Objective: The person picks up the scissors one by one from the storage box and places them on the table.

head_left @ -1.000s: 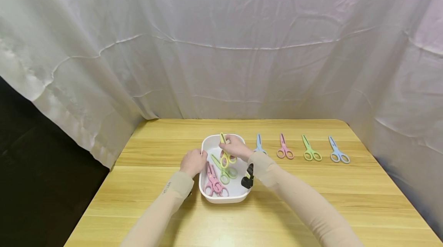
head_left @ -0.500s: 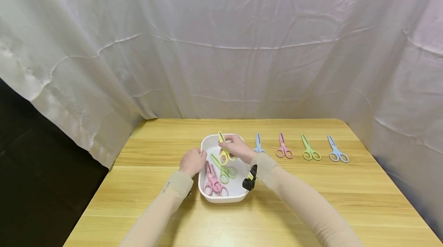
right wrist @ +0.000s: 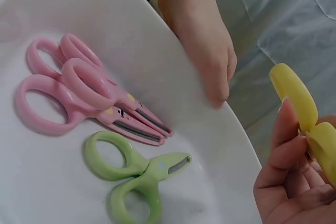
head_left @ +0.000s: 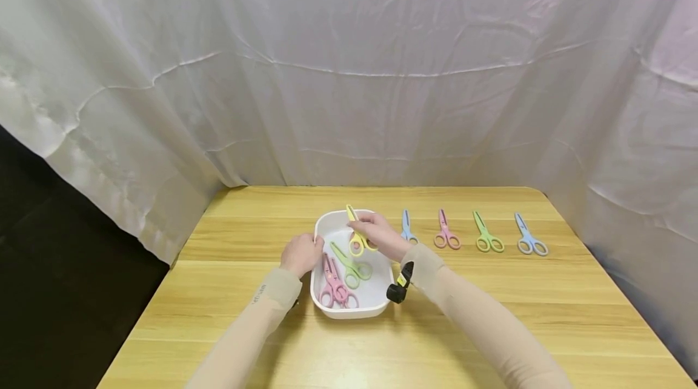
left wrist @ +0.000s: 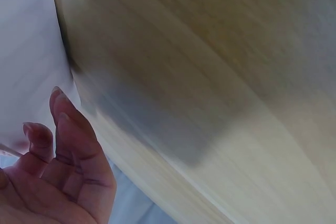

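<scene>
My right hand holds yellow scissors above the far part of a white basin, blades pointing away. In the right wrist view its fingers pinch the yellow scissors near the handle rings. My left hand grips the basin's left rim, thumb over the edge. The left wrist view shows its curled fingers beside the outer wall. On the basin floor lie two pairs of pink scissors, overlapping, and one pair of green scissors beside them.
Right of the basin, a row lies on the wooden table: blue scissors, partly behind my right hand, pink scissors, green scissors and more blue scissors. A pale curtain hangs behind the table.
The yellow scissors have risen a little and shifted slightly right over the basin in my right hand. My left hand stays on the rim.
</scene>
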Available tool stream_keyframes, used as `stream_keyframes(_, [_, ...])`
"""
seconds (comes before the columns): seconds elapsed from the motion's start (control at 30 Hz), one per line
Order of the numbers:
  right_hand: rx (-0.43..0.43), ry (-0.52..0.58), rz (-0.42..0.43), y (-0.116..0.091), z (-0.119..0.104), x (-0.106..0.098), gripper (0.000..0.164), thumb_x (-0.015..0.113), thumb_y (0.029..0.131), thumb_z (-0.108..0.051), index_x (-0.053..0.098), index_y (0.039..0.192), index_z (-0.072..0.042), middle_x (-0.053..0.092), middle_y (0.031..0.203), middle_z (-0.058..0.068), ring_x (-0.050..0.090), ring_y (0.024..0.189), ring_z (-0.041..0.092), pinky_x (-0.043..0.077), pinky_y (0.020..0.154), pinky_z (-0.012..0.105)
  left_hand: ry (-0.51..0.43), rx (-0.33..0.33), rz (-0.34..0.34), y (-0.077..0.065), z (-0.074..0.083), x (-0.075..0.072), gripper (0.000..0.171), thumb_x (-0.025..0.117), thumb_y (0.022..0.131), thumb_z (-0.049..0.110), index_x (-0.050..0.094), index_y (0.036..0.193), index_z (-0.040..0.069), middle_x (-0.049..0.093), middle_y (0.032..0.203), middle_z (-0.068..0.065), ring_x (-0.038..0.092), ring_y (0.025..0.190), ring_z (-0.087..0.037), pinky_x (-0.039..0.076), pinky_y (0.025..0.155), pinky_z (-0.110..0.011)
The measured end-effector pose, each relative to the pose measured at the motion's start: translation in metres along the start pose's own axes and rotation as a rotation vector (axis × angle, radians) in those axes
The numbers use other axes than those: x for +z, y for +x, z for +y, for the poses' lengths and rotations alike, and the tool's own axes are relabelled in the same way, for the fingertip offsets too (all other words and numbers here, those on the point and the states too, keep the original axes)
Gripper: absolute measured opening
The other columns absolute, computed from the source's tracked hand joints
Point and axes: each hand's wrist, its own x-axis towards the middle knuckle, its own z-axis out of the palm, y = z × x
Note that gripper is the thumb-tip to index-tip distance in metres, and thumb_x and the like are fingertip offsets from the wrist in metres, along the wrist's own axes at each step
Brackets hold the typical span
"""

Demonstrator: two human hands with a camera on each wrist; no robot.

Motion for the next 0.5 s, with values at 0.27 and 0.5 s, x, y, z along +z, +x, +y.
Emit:
stream_keyframes(0.27, [0.028,0.068,0.048,-0.006,0.002,-0.005,0.024,0.057,0.101,-0.024,0.065,0.108,-0.002,0.056,0.07,-0.006,0.034,0.053,0.006,0.027,0.049,0.018,-0.008,0.02,-0.005,0.002,-0.004,0.001,0.039,0.042,0.104,0.032,0.07,0.099,0.006,0.059,0.07,-0.006,0.057,0.064,-0.02,0.044,0.059,-0.029])
stream_keyframes(0.5, [0.061,0.093,0.056,-0.011,0.003,-0.01,0.034,0.056,0.102,-0.024,0.062,0.119,0.004,0.061,0.076,-0.003,0.048,0.063,0.006,0.036,0.056,0.018,0.015,0.038,-0.008,0.003,-0.004,-0.001,0.039,0.042,0.103,0.032,0.07,0.102,0.005,0.059,0.07,-0.006,0.056,0.064,-0.02,0.045,0.06,-0.03])
